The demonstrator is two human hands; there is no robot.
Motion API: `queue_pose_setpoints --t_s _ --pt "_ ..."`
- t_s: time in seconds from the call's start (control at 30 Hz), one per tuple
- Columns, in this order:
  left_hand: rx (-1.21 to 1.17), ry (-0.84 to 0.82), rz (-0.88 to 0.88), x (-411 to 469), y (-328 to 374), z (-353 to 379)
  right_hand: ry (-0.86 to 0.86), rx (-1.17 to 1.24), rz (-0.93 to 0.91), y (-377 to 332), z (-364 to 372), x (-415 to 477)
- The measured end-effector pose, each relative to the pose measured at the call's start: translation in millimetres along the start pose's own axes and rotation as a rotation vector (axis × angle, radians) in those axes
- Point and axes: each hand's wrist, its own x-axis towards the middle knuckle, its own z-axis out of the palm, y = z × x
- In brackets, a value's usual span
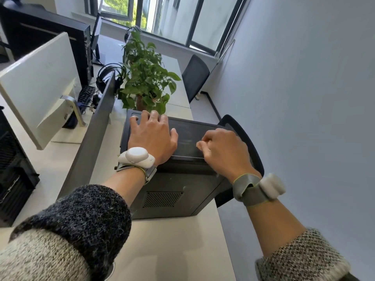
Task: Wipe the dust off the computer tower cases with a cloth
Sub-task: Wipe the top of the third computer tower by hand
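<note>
A dark computer tower (178, 185) stands on the pale worktop (172, 240), just in front of a potted plant (146, 78). The left hand (152, 136) lies flat on its top panel, fingers straight and spread. The right hand (223, 151) rests on the panel's right side, fingers curled under; I cannot tell whether it grips anything.

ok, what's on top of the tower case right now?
Left hand lies flat on the tower case top, right hand curled beside it. No cloth shows; whatever is under the hands is hidden.
</note>
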Motion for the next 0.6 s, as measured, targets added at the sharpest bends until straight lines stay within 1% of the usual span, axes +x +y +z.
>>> queue_pose_setpoints --t_s 0.07,0.13,0.2,0.27,0.37,0.43,0.6 --pt "0.004 0.002 0.004 -2 0 1 0.017 0.021 0.147 13 4 21" --pt "0.004 0.005 0.002 -2 1 1 0.003 0.067 0.216 14 14 34" --pt "-0.002 0.01 -0.008 -1 0 2 0.006 0.091 0.176 4 24 35" --pt "-0.009 0.015 -0.009 -1 1 3 -0.009 0.133 0.082 -5 27 26" --pt "-0.018 0.036 -0.012 -1 1 3 -0.089 0.227 -0.066 -6 24 9" --pt "-0.024 0.05 -0.015 -1 0 2 -0.129 0.286 -0.128 -1 21 -3" --pt "-0.077 0.085 0.016 -6 -1 -3 -0.113 0.273 -0.137 1 17 -18"
